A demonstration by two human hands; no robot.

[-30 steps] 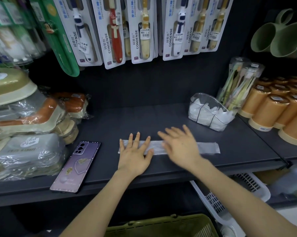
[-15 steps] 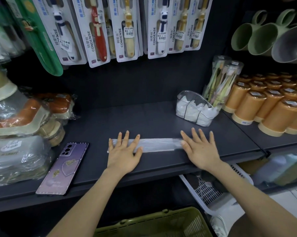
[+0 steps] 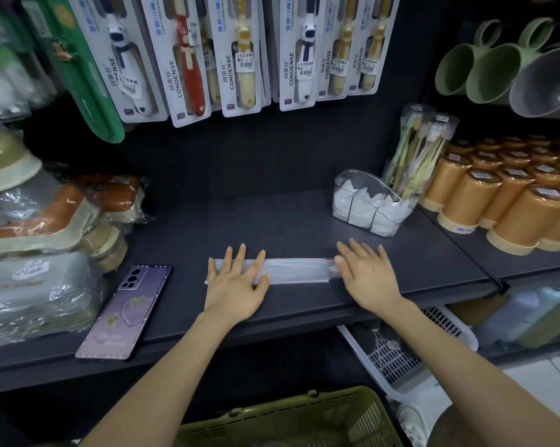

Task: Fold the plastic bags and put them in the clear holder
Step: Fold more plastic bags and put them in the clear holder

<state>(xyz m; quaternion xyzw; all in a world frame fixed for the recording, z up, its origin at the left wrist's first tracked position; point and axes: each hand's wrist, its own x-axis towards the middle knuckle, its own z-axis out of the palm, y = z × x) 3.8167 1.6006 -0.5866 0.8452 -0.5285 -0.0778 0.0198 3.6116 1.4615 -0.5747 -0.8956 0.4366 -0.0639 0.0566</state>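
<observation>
Your left hand lies flat, fingers straight, pressing the left end of the plastic bag, folded into a long strip on the shelf. Your right hand, equally flat and gripping nothing, presses its right end. The clear holder stands behind, with white folded bags inside.

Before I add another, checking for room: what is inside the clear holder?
White folded plastic bags fill most of the clear holder, their tips sticking up. Anything beneath them at the bottom is covered.
</observation>
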